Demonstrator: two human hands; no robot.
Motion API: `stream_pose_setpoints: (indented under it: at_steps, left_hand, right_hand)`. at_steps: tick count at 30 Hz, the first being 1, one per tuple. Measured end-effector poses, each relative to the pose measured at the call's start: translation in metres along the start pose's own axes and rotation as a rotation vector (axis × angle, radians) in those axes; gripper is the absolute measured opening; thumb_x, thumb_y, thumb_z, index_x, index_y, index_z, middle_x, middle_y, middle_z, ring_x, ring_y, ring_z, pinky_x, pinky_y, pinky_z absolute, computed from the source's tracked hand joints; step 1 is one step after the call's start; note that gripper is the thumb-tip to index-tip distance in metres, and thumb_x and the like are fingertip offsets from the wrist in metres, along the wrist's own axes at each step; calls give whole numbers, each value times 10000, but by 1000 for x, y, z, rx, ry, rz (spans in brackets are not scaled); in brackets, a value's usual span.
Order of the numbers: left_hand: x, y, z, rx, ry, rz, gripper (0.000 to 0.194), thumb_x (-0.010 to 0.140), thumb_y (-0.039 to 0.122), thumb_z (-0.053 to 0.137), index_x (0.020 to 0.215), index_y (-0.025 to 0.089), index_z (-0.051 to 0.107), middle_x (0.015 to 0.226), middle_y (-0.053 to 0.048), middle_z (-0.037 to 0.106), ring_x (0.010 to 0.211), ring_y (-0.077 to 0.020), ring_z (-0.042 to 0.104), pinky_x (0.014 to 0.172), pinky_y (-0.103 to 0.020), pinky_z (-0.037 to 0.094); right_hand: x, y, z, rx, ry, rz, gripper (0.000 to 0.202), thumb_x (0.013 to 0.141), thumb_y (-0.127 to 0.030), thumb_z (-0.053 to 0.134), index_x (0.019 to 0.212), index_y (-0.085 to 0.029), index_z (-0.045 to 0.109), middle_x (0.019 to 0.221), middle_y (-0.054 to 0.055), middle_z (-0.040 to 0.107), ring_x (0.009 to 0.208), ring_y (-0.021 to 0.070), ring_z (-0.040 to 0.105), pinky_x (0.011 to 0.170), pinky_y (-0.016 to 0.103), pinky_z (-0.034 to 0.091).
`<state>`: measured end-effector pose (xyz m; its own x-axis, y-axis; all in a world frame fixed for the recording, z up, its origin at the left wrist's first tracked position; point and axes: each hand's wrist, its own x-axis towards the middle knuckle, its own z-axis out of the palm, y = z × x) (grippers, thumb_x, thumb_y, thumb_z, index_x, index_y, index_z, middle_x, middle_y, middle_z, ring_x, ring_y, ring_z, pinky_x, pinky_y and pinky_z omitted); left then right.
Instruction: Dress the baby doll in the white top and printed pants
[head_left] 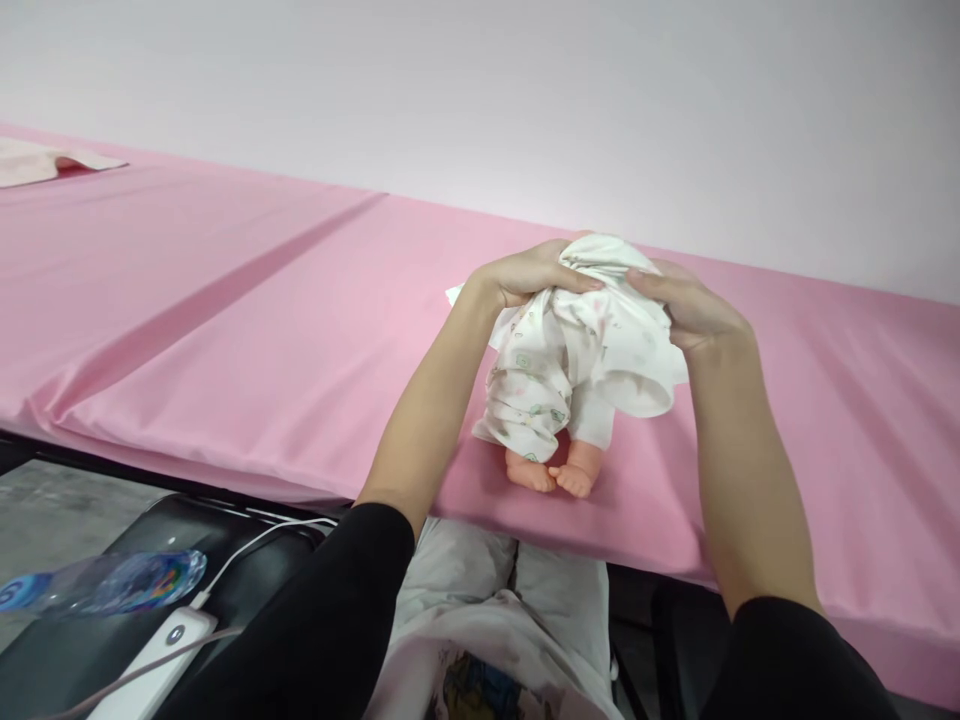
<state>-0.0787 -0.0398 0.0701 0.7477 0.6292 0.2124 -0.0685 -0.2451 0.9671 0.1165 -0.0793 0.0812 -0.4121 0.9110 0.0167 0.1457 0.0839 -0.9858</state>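
Note:
A baby doll (576, 470) lies on the pink cover near its front edge, bare feet towards me. White baby clothing (529, 385) with small coloured prints hides most of its body; a plain white leg shows beside the printed part. My left hand (536, 272) is closed on the bunched top of the clothing, thumb over the cloth. Opposite it, my right hand (694, 305) grips the same bunched cloth with thumb on top. An open cloth end hangs below my right hand. The doll's head and arms are hidden, as are most of my fingertips.
The pink cover (247, 270) spreads over a long table against a pale wall (480, 100). A light cloth (52, 162) lies far left. On a black chair at lower left are a plastic bottle (112, 583) and a white power strip (161, 655) with cables.

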Motion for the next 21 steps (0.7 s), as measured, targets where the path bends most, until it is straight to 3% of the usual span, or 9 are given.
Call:
stream_pose_setpoints:
  at_steps: [5, 11, 16, 21]
  left_hand:
    - [3, -4, 3, 11, -7, 5, 577, 642, 329, 773, 1152, 160, 563, 999, -88, 685, 1023, -243, 633, 916, -363, 496]
    - [4, -4, -2, 319, -116, -117, 600, 557, 279, 764, 1129, 187, 610, 922, -45, 683, 985, -253, 638, 872, -344, 498]
    - [2, 1, -10, 347, -18, -59, 388, 611, 243, 678, 993, 182, 654, 846, -36, 675, 954, -265, 634, 866, -373, 495]
    - [3, 0, -13, 251, 71, -59, 354, 622, 189, 631, 973, 148, 645, 893, -64, 666, 1011, -290, 613, 912, -420, 470]
  right_hand:
    - [-2, -1, -6, -252, -48, 95, 378, 576, -253, 837, 916, -222, 674, 816, 22, 693, 792, 218, 661, 611, 296, 568]
    - [5, 6, -4, -41, 0, 87, 259, 656, -285, 786, 851, -177, 654, 798, 52, 694, 786, 214, 666, 686, 322, 576]
    - [9, 6, 7, 74, 44, -9, 345, 562, -256, 827, 848, -166, 656, 831, 48, 696, 822, 216, 663, 738, 324, 573]
    - [7, 1, 16, 48, 58, -15, 392, 560, -256, 805, 915, -184, 654, 893, 43, 695, 914, 251, 657, 773, 355, 570]
